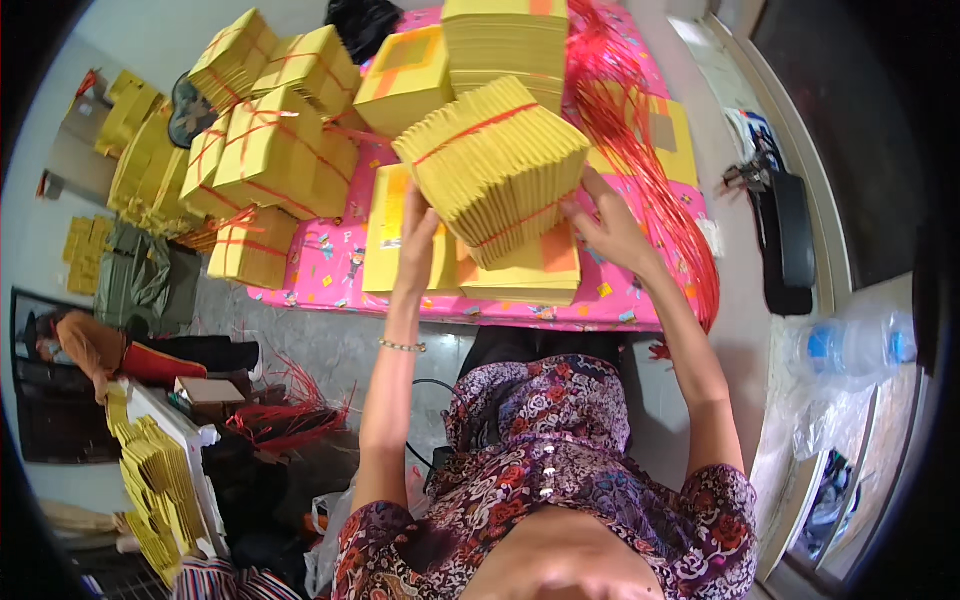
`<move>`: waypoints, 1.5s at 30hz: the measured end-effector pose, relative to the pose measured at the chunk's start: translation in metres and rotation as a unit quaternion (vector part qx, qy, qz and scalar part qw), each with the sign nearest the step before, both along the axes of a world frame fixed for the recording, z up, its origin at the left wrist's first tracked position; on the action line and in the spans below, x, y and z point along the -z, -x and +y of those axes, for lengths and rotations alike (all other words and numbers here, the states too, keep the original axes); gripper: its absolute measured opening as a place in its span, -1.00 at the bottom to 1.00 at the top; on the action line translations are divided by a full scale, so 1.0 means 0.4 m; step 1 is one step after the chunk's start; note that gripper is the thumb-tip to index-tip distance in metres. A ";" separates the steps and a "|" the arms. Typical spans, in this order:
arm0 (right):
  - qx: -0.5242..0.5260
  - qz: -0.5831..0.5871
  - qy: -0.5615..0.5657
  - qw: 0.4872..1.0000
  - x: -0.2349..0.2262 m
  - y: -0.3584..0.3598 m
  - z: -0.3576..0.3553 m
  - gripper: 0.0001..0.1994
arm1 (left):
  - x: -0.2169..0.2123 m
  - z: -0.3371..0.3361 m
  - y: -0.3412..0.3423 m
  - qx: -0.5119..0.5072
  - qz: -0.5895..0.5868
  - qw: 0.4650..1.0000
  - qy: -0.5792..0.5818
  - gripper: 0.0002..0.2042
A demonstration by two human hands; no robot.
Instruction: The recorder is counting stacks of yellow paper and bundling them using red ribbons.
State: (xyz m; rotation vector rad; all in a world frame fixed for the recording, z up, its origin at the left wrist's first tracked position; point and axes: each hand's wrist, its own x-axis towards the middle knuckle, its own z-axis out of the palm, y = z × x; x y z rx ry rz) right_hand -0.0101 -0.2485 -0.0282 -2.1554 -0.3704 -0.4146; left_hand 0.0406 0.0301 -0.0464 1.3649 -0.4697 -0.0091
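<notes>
Between my two hands is a thick bundle of yellow folded card pieces [490, 165], tied with red plastic strips and tilted above the pink table. My left hand [418, 240] grips its left side near the bottom corner. On the opposite side my right hand [612, 228] presses against the lower right edge, thumb and fingers on the card. Beneath the bundle lie flat yellow stacks with orange patches [530, 283], partly hidden by it. A long hank of red plastic strips [665, 210] trails over the table to the right of my right hand.
Tied yellow bundles [275, 150] are piled on the left of the pink patterned table cover [330, 265]. A taller yellow stack [505, 50] stands at the back. At far left, another person [110, 345] works beside more yellow pieces [160, 480]. Red strips [290, 410] litter the floor.
</notes>
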 end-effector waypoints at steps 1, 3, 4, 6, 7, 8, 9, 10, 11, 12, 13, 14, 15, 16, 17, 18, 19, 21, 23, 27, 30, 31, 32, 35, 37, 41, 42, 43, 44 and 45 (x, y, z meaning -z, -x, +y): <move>-0.014 -0.007 0.000 1.000 -0.002 0.000 0.008 -0.50 | 0.013 0.010 -0.005 0.006 -0.012 1.000 -0.021 -0.38; -0.050 0.000 -0.060 0.997 -0.018 0.005 0.021 -0.55 | 0.030 -0.009 -0.002 0.001 0.025 0.999 0.030 -0.45; -0.068 -0.005 -0.059 0.996 -0.020 0.002 0.025 -0.55 | 0.028 -0.013 -0.003 -0.013 -0.012 1.000 0.013 -0.48; -0.066 0.017 -0.129 0.989 -0.020 0.000 0.025 -0.58 | -0.006 -0.027 0.010 -0.042 -0.047 0.998 -0.007 -0.52; -0.077 0.014 -0.127 0.989 -0.022 0.002 0.029 -0.58 | -0.021 -0.031 0.015 -0.033 -0.030 0.999 0.017 -0.50; -0.058 0.020 -0.139 0.988 -0.033 0.004 0.036 -0.59 | -0.041 -0.024 0.018 -0.035 -0.027 0.999 0.005 -0.48; -0.038 0.026 -0.150 0.988 -0.041 0.004 0.047 -0.60 | -0.062 -0.014 0.020 -0.038 -0.024 0.999 -0.006 -0.47; -0.037 -0.015 -0.179 0.983 -0.047 0.000 0.069 -0.62 | -0.082 0.000 0.028 -0.017 0.015 1.000 0.003 -0.43; -0.044 -0.020 -0.178 0.983 -0.063 -0.003 0.082 -0.62 | -0.124 0.002 0.045 -0.023 0.009 1.000 0.004 -0.43; -0.046 -0.042 -0.181 0.982 -0.084 -0.010 0.098 -0.62 | -0.165 0.012 0.059 -0.050 0.011 0.999 0.004 -0.42; -0.047 -0.064 -0.185 0.980 -0.099 -0.021 0.112 -0.62 | -0.188 0.027 0.062 -0.076 0.012 0.997 0.005 -0.41; -0.086 -0.003 -0.173 0.981 -0.102 -0.036 0.110 -0.62 | -0.193 0.072 0.055 -0.094 0.006 0.996 0.000 -0.41; -0.089 -0.008 -0.171 0.981 -0.105 -0.051 0.123 -0.62 | -0.225 0.087 0.061 -0.096 0.001 0.995 0.003 -0.41; -0.087 0.049 -0.262 0.960 -0.110 -0.066 0.143 -0.61 | -0.254 0.098 0.074 -0.098 -0.036 0.995 0.011 -0.41; -0.086 0.105 -0.351 0.927 -0.119 -0.078 0.167 -0.61 | -0.279 0.105 0.088 -0.100 -0.074 0.992 0.016 -0.42; -0.094 0.160 -0.364 0.913 -0.150 -0.069 0.190 -0.58 | -0.284 0.112 0.095 -0.123 -0.054 0.990 0.050 -0.42; -0.098 0.156 -0.363 0.913 -0.142 -0.078 0.208 -0.58 | -0.282 0.119 0.100 -0.124 -0.060 0.989 0.050 -0.42; -0.145 0.215 -0.429 0.865 -0.128 -0.096 0.260 -0.50 | -0.276 0.145 0.122 -0.187 0.001 0.978 0.091 -0.44; -0.145 0.212 -0.432 0.864 -0.135 -0.106 0.318 -0.52 | -0.250 0.158 0.131 -0.206 -0.002 0.969 0.133 -0.46; -0.183 0.243 -0.447 0.841 -0.152 -0.138 0.391 -0.50 | -0.244 0.194 0.136 -0.126 -0.013 0.957 0.261 -0.39; -0.212 0.248 -0.426 0.844 -0.192 -0.165 0.450 -0.55 | -0.278 0.217 0.123 -0.141 -0.047 0.949 0.277 -0.36; -0.215 0.248 -0.425 0.844 -0.214 -0.173 0.469 -0.55 | -0.297 0.231 0.118 -0.143 -0.049 0.949 0.277 -0.36; -0.227 0.244 -0.412 0.848 -0.236 -0.181 0.488 -0.56 | -0.318 0.251 0.114 -0.150 -0.037 0.949 0.273 -0.39; -0.248 0.241 -0.397 0.850 -0.280 -0.226 0.551 -0.58 | -0.381 0.311 0.104 -0.175 -0.008 0.943 0.285 -0.48; -0.282 0.230 -0.417 0.833 -0.317 -0.254 0.591 -0.57 | -0.429 0.352 0.090 -0.172 0.022 0.948 0.268 -0.52; -0.340 0.270 -0.431 0.791 -0.376 -0.327 0.676 -0.60 | -0.540 0.425 0.041 -0.218 0.017 0.950 0.222 -0.55; -0.342 0.271 -0.432 0.789 -0.395 -0.342 0.701 -0.60 | -0.568 0.447 0.029 -0.229 0.030 0.949 0.214 -0.54; -0.332 0.277 -0.417 0.800 -0.414 -0.356 0.724 -0.61 | -0.590 0.470 0.014 -0.240 0.042 0.948 0.205 -0.54; -0.324 0.284 -0.400 0.809 -0.426 -0.367 0.752 -0.61 | -0.599 0.502 -0.004 -0.243 0.043 0.947 0.204 -0.54; -0.326 0.285 -0.400 0.808 -0.437 -0.374 0.772 -0.61 | -0.603 0.531 -0.023 -0.235 0.061 0.943 0.226 -0.53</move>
